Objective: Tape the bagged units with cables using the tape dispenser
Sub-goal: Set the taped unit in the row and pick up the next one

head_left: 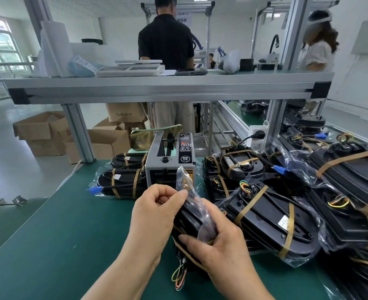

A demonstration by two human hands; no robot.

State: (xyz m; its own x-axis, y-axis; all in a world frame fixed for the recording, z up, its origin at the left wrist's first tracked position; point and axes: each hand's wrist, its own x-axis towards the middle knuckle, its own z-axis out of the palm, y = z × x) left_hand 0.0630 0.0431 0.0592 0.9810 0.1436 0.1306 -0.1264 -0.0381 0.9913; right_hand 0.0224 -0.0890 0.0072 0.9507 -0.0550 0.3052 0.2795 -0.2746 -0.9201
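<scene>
A black unit in a clear bag [191, 221] stands on edge on the green bench, coloured wires hanging from its near end. My left hand [155, 215] pinches the bag's loose plastic flap near the top. My right hand [220, 250] grips the unit's side, pressing the folded plastic down against it. A strip of brown tape [185, 252] crosses its lower part. Just behind stands the grey automatic tape dispenser [170, 161], its slot facing me.
Several taped bagged units [272, 215] lie piled to the right. Two more taped units [124, 185] lie left of the dispenser. An aluminium shelf frame [168, 87] spans overhead. Cardboard boxes [42, 131] sit on the floor at left. Two people stand beyond the bench.
</scene>
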